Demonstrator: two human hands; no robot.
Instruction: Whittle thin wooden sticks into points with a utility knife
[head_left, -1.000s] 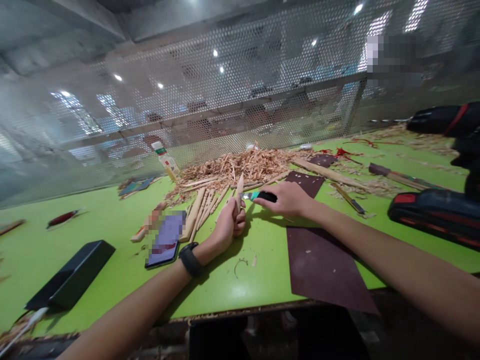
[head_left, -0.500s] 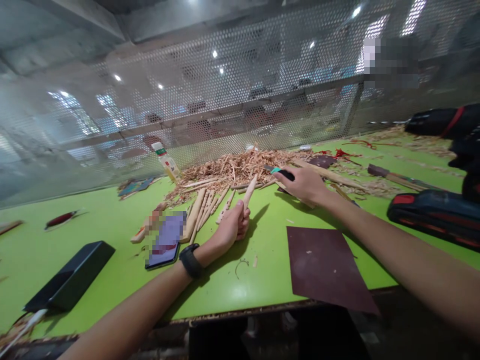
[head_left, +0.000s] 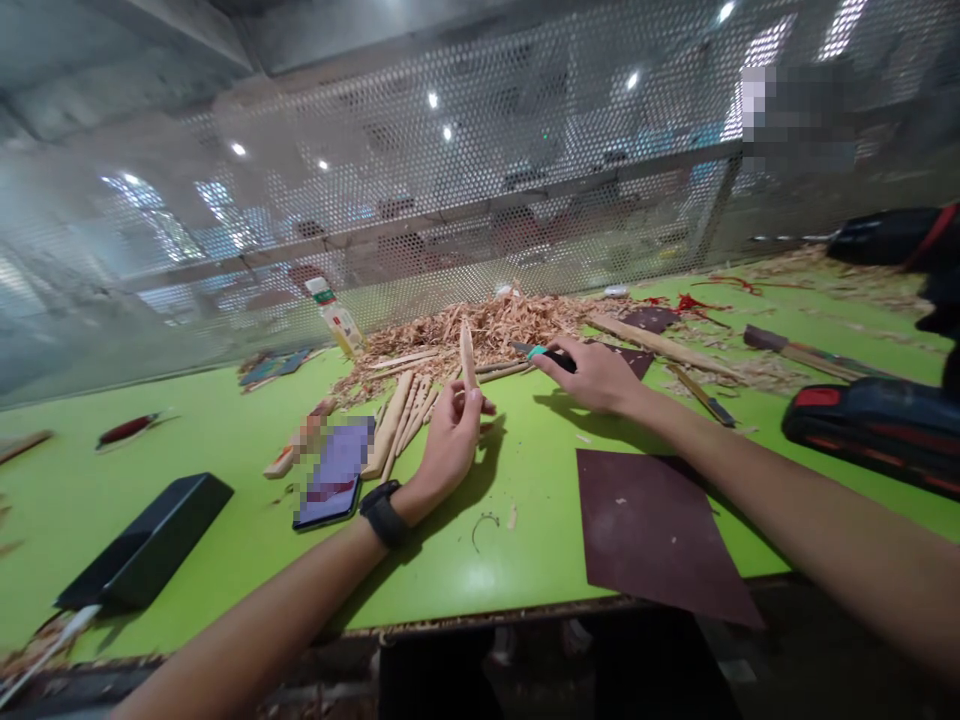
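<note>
My left hand [head_left: 452, 440] holds a pale wooden stick [head_left: 467, 354] upright by its lower end, above the green table [head_left: 187, 450]. A black band sits on that wrist. My right hand [head_left: 596, 375] grips a small knife [head_left: 546, 355] with a black handle and teal collar, blade pointing left toward the stick, a short gap apart. A heap of wood shavings [head_left: 480, 330] lies just behind both hands. Several carved sticks [head_left: 401, 420] lie in a row left of my left hand.
A phone [head_left: 335, 485] and a black box [head_left: 146, 550] lie at the left. Dark sandpaper sheets [head_left: 652, 535] rest near the front edge at right. A black and red tool case [head_left: 870, 435] sits far right. A perforated metal screen [head_left: 480, 180] backs the table.
My left hand turned the stick from leaning right to upright and raised it. My right hand swung the knife out toward the shavings, then came back a little toward the stick.
</note>
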